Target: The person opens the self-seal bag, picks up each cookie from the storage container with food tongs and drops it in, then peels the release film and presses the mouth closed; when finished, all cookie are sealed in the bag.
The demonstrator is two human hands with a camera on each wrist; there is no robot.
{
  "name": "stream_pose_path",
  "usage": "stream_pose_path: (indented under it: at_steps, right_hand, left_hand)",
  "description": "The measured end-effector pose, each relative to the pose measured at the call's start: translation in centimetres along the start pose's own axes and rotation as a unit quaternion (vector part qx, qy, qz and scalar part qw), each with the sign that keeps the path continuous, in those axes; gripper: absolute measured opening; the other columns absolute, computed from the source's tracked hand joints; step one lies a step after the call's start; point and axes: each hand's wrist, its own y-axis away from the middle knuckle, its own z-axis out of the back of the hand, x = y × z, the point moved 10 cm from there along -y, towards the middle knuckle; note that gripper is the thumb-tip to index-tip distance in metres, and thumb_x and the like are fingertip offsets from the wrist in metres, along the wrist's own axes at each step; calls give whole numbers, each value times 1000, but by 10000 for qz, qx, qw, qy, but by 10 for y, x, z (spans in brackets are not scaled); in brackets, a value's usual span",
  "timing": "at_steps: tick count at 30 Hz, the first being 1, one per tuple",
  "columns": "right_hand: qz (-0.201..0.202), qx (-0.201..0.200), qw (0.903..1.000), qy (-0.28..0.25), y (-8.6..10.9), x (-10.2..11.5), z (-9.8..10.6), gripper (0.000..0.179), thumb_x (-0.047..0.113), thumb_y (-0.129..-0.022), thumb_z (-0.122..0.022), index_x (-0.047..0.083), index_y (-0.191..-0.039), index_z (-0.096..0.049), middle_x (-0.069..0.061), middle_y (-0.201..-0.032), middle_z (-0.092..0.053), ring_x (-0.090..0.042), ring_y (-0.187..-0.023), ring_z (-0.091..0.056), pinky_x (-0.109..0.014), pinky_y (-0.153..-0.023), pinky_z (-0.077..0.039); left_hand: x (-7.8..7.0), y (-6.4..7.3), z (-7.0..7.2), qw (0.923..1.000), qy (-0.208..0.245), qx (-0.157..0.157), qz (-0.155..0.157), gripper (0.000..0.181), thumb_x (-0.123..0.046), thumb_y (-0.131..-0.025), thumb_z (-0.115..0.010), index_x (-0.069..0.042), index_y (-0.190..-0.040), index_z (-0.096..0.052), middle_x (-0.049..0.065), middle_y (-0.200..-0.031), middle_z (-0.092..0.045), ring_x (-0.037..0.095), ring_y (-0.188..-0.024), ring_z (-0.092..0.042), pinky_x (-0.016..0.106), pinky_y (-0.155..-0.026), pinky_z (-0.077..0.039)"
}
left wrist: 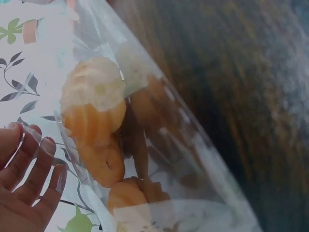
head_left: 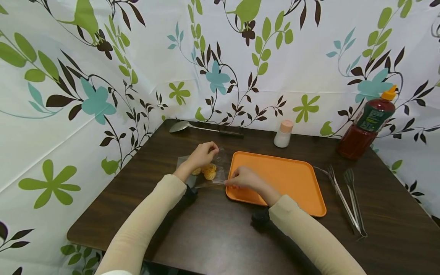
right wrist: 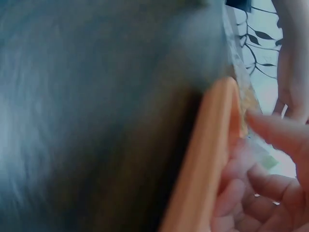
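A clear plastic bag (head_left: 221, 162) lies left of the orange tray (head_left: 278, 173), with several small ridged golden pastries (head_left: 210, 172) inside. My left hand (head_left: 203, 154) reaches over it and pinches the film at its far right edge. In the left wrist view, thumb and fingertips of the left hand (left wrist: 29, 181) meet on thin film beside the pastries (left wrist: 96, 116). At the near right corner of the bag, my right hand (head_left: 245, 178) pinches the film above the tray's left rim. The right wrist view shows the right hand (right wrist: 270, 186) close behind the tray rim (right wrist: 203, 159).
A long-handled ladle (head_left: 213, 130) lies along the back edge of the table. Behind the tray stands a white shaker (head_left: 283, 134) with a pink lid. To the right are metal tongs (head_left: 348, 202) and a tall red sauce bottle (head_left: 366, 124). A patterned curtain (head_left: 240, 76) borders the table.
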Motion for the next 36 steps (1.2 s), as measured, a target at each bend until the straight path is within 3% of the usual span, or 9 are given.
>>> stream_pose_path:
  at_steps: [4,10,17,20,25,30,36]
  right_hand:
    - [84,-155,9995,-264,-2,5,-6,24,17,-89,-71,6,-69,-65,1,-56,-50,-11,-50,-43,-23,-49,-36]
    - [219,-671,9950,-707,-1,9,1,13,14,-91,-65,7,-80,-64,-3,-68,-56,-15,-60,-50,-26,-55,-42]
    - [613,-1659,9803,-885,5,16,23,16,9,-84,-68,8,-72,-58,-3,-71,-58,-16,-60,-49,-27,-56,-42]
    - [576,-1946,9742,-985,7,13,31,13,8,-81,-71,7,-77,-59,-4,-73,-58,-16,-62,-52,-27,-58,-45]
    - [303,-1977,9687,-1468,4,3,36,17,7,-82,-72,3,-97,-65,-10,-91,-66,-20,-75,-63,-32,-67,-55]
    - [197,-2016,9645,-1695,4,-1,40,15,8,-88,-67,2,-101,-71,-11,-93,-69,-23,-79,-63,-35,-72,-54]
    - [131,-2161,9614,-1696,6,1,44,15,11,-94,-60,4,-105,-67,-11,-103,-65,-23,-88,-61,-35,-75,-53]
  left_hand:
    - [2,2,1,10000,57,-7,-16,21,-18,-101,-54,-1,-107,-64,14,-97,-68,19,-81,-59,34,-74,-50]
    - [6,2,10,9996,216,-152,39,24,-19,-102,-54,0,-110,-65,15,-102,-69,21,-85,-61,36,-76,-51]
    - [4,1,24,9984,417,-381,53,25,-19,-100,-58,1,-110,-67,13,-101,-70,24,-88,-64,37,-76,-53]
    - [1,2,30,9978,475,-461,-5,22,-18,-98,-60,1,-107,-70,13,-98,-71,23,-87,-65,36,-77,-52]
    - [2,5,36,9967,702,-401,21,20,-13,-97,-62,2,-106,-71,14,-99,-72,27,-87,-66,32,-72,-51]
    - [3,5,41,9952,907,-370,-44,15,-10,-96,-62,-1,-102,-72,15,-99,-72,36,-89,-66,29,-68,-51]
    - [3,6,46,9952,851,-436,-191,15,-10,-94,-66,0,-102,-73,13,-98,-72,25,-86,-67,28,-71,-51]
